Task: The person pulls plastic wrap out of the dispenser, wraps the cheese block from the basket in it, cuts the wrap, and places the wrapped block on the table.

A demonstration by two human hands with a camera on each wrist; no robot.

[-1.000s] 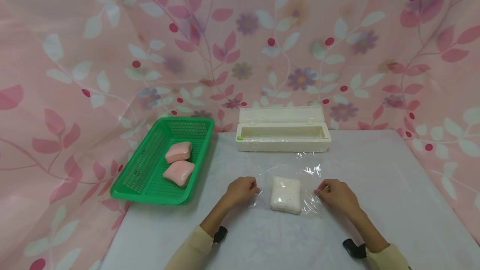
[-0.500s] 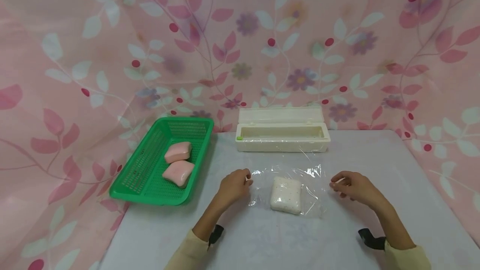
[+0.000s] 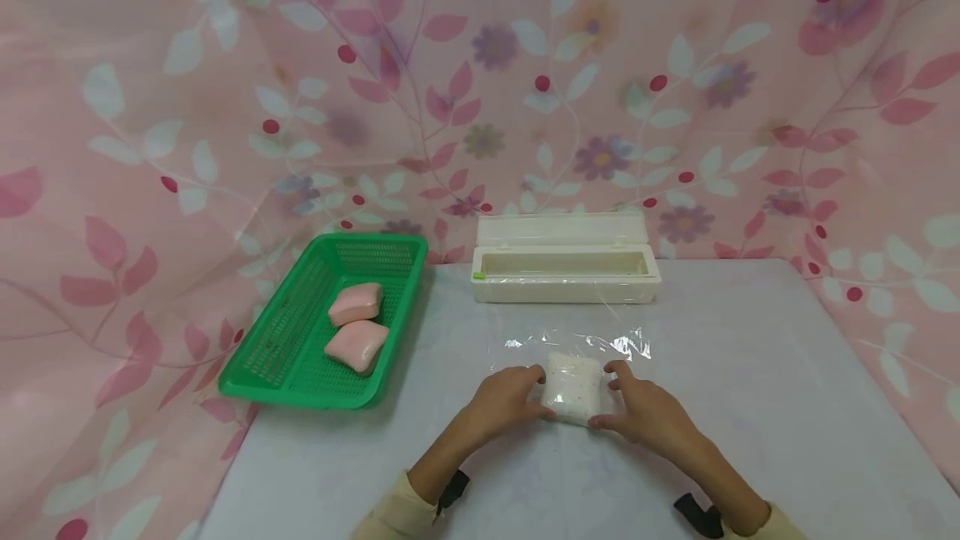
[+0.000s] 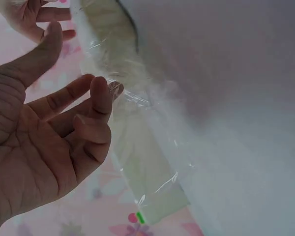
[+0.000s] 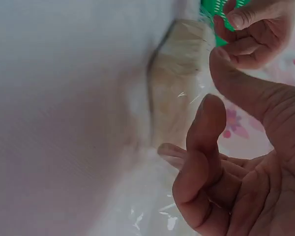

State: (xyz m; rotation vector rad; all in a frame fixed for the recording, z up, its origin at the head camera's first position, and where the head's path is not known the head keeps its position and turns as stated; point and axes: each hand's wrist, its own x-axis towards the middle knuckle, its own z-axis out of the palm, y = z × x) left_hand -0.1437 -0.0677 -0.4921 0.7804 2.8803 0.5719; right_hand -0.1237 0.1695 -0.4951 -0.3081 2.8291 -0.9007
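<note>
A: Log the piece in work first. Where is it?

B: White bar [image 3: 572, 390], lying flat on the bench [image 3: 570, 494], well in from its far edge and its left edge. Clear film [image 3: 633, 343] appears to lie over its top; glints there support this.

A: Hands?

B: One at each side of the bar. Left hand [image 3: 501, 403]: fingers loosely bent, thumb spread apart from them. Right hand [image 3: 651, 413]: much the same on the opposite side. The wrist views show neither one pinching anything. Fingertip contact with film or bar: cannot tell.

A: Done so far?

B: Bar in place, film laid across it. Loose film also spreads beyond the bar toward the white box [image 3: 566, 291]. Whether it joins the white box, cannot tell.

A: What is left?

B: My judgement: partway. The film on the far side is not yet gathered in. Underside hidden, so no entry on any tucking there.

A: Other items?

B: White box at the far edge of the bench, lid [image 3: 562, 231] raised. Green basket [image 3: 300, 372] at the left edge, its rim seeming to reach past it. Inside, a farther pink bar [image 3: 357, 304] and a nearer pink bar [image 3: 357, 345], close together. Both look glossy; whether film covers them, cannot tell. Neither hand is near them.
</note>
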